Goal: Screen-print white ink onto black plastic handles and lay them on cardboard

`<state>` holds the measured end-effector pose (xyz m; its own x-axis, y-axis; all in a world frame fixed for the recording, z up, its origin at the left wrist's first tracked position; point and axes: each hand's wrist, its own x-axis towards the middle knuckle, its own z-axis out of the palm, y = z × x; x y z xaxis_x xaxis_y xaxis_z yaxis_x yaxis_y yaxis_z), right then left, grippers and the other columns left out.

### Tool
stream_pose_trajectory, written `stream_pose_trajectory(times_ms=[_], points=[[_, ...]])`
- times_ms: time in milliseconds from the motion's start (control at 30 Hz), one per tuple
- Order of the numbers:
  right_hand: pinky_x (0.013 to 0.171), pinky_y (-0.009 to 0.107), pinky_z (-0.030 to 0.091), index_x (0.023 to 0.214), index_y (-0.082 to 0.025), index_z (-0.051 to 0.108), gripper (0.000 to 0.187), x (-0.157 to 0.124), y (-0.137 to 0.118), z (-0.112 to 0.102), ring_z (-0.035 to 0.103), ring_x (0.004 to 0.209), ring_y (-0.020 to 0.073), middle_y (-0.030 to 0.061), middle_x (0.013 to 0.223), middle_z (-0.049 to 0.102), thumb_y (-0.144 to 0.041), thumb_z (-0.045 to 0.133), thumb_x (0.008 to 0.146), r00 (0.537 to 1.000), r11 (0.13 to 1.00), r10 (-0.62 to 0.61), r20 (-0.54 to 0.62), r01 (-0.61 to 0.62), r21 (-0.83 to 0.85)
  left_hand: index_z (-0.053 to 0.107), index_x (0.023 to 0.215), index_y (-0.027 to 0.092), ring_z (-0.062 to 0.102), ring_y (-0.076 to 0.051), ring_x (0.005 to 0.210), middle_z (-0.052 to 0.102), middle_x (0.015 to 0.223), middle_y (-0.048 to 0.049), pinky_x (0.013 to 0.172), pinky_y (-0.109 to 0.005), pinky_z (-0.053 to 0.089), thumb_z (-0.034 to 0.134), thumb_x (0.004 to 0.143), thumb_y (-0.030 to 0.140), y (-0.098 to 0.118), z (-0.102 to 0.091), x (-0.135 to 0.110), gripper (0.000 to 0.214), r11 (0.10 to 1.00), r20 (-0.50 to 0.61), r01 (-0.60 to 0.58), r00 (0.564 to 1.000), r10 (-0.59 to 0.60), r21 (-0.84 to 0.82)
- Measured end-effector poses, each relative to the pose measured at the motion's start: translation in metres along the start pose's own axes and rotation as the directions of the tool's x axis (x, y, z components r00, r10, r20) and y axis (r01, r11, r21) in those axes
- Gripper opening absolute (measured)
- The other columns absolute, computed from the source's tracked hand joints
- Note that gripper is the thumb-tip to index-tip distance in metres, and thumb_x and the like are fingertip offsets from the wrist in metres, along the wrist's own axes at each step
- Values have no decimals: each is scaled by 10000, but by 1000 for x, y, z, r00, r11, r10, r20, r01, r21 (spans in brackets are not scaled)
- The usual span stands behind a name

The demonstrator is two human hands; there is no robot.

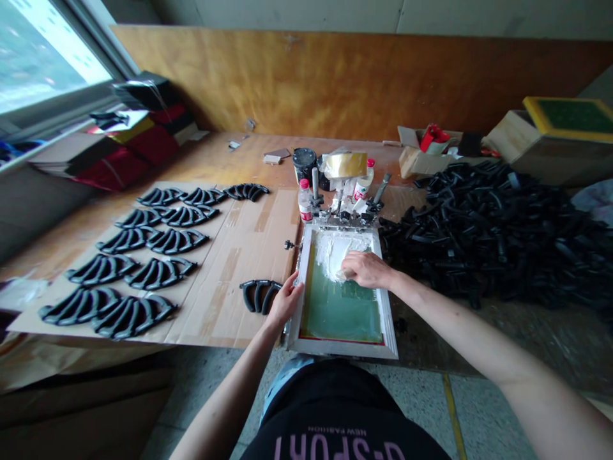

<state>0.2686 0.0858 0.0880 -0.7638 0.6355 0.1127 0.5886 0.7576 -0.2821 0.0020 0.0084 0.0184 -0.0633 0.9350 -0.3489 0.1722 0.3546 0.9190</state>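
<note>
A silk-screen printing frame (pixel 390 329) lies before me, its metal rim around a green mesh (pixel 335 316). Thick white ink (pixel 330 249) is smeared over the far part of the mesh. My right hand (pixel 366 268) is closed over the mesh at the near edge of the ink, around what looks like a small squeegee (pixel 341 276), mostly hidden by the fingers. At the frame's left rim, my left hand (pixel 287 298) grips the edge with its fingers partly out of sight. Beside that hand, a curved black ribbed part (pixel 258 296) rests on the cardboard.
Rows of black curved parts (pixel 160 265) lie on the cardboard sheet (pixel 215 319) at left. A large heap of black parts (pixel 483 230) is at right. Behind the frame stand metal clamps (pixel 342 219), red-capped bottles (pixel 305 201) and a dark tub (pixel 304 164). Boxes (pixel 514 137) sit at back right.
</note>
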Motion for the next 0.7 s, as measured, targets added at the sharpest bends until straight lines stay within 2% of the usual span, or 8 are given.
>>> stream_pose_trajectory(times_ms=[133,267,367,433,533,600,633,700], points=[[728,281,400,820,-176,645,138,4,0,11,536,870,201,54,834,628,-77,549,811,982,990,111,-154,-122,-67,509,1381,206,653,-180,728,721,860,-43,623,-250,485,614,791,510,1,-2,-1,671,1000,20,-1,1000,1,-5],[801,300,426,947,-160,660,223,-11,-8,28,535,933,212,74,902,644,-41,525,816,983,998,22,-183,-32,-52,469,1405,199,638,-163,688,708,845,-37,589,-235,467,605,794,532,0,-2,0,709,1000,55,7,998,-5,-31],[788,284,439,963,-190,661,151,-4,-4,20,566,903,191,49,898,653,-129,590,844,972,995,98,-212,-92,41,465,1403,199,624,-151,659,699,832,-30,571,-225,452,620,779,535,8,-3,-4,725,997,63,35,998,-30,-69],[793,287,449,1073,-217,648,229,15,6,5,586,917,192,45,961,664,-218,642,844,943,977,214,-254,-205,59,456,1408,213,608,-143,632,690,806,-20,554,-219,439,641,765,529,21,-6,-9,740,994,74,62,996,-55,-86],[798,307,465,1311,-286,533,505,39,34,-21,607,920,208,43,1055,667,-288,675,827,869,921,380,-317,-386,45,456,1399,253,571,-127,604,668,793,2,530,-209,414,643,765,543,50,-13,-21,722,991,94,59,994,-48,-117],[790,316,471,1361,-286,488,536,36,58,-34,620,876,210,44,1033,678,-309,639,847,795,870,479,-373,-486,81,550,1299,246,547,-120,606,654,814,3,520,-207,404,597,784,590,73,-17,-27,621,989,65,10,998,-1,-146],[789,319,472,1355,-265,494,503,28,71,-38,624,855,208,47,1007,685,-312,601,867,744,839,530,-407,-529,126,603,1217,228,539,-118,611,648,825,-1,522,-209,406,574,791,611,84,-18,-29,573,986,43,-25,999,33,-167],[779,324,476,1284,-202,548,399,2,92,-37,630,815,207,60,938,694,-298,511,898,612,745,656,-443,-620,247,652,1064,194,543,-122,635,642,840,-12,550,-221,435,544,793,645,107,-15,-27,536,964,-11,-114,993,114,-241]])
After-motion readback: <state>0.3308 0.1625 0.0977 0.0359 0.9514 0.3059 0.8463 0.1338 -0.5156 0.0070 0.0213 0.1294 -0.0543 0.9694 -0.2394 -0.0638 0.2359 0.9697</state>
